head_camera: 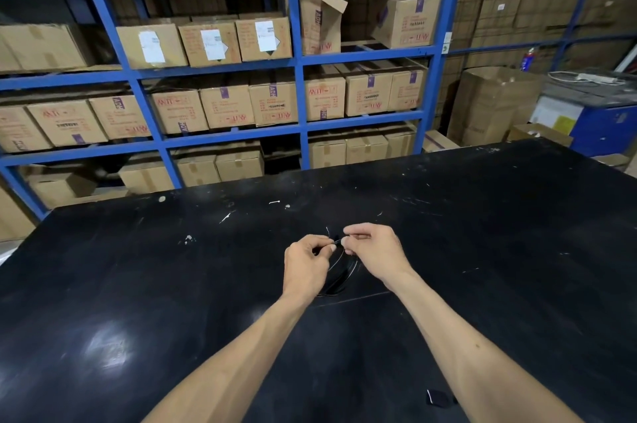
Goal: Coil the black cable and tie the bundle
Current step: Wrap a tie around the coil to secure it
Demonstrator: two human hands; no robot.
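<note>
The black cable (343, 272) is wound into a small coil, held just above the black table (172, 284) between my two hands. My left hand (305, 265) pinches the coil's top left side. My right hand (377, 250) pinches a thin white tie (329, 233) at the top of the coil, fingertips nearly touching the left hand's. One end of the tie sticks up past my fingers. The coil's lower loops hang below my hands and blend with the dark tabletop.
A small black piece (439, 398) lies on the table near my right forearm. White scraps (225, 216) dot the far tabletop. Blue shelving (300, 60) full of cardboard boxes stands behind the table, and a blue machine (593, 119) at the far right.
</note>
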